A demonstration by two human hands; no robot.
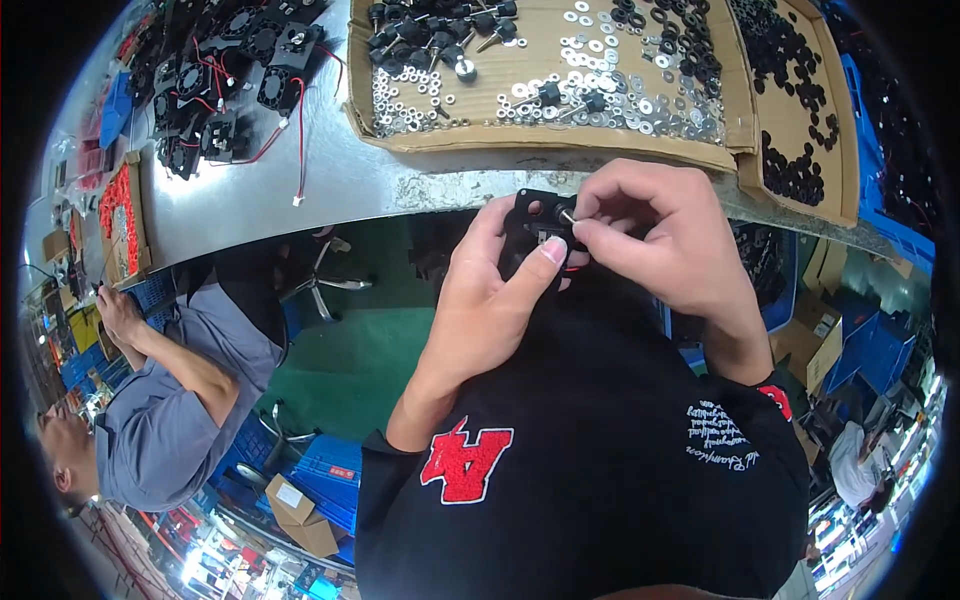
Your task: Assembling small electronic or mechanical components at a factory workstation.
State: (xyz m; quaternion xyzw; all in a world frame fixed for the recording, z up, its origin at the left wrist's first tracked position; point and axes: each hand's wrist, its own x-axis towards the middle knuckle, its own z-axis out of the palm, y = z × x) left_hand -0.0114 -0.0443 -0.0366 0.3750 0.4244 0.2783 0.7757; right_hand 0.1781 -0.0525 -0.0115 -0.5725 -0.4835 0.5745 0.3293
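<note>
1. While the black part is held at the near edge of the worktop, its holed end faces away from the body, presumably to leave the other end for gripping.
2. The left hand clamps this part, thumb on the near face and fingers behind; the grip appears intended to steady it.
3. The right hand pinches a small metal pin between thumb and forefinger, its other fingers curled. A fingertip hold likely suits fine alignment. Whether the pin is seated cannot be told.
4. Directly beyond the hands, a carton tray contains black-headed bolts, nuts and washers, loosely grouped, probably for quick picking.
5. To its right, a second tray holds black rings.
6. On the worktop's left, wired fans lie piled, apart from the hardware.
</note>
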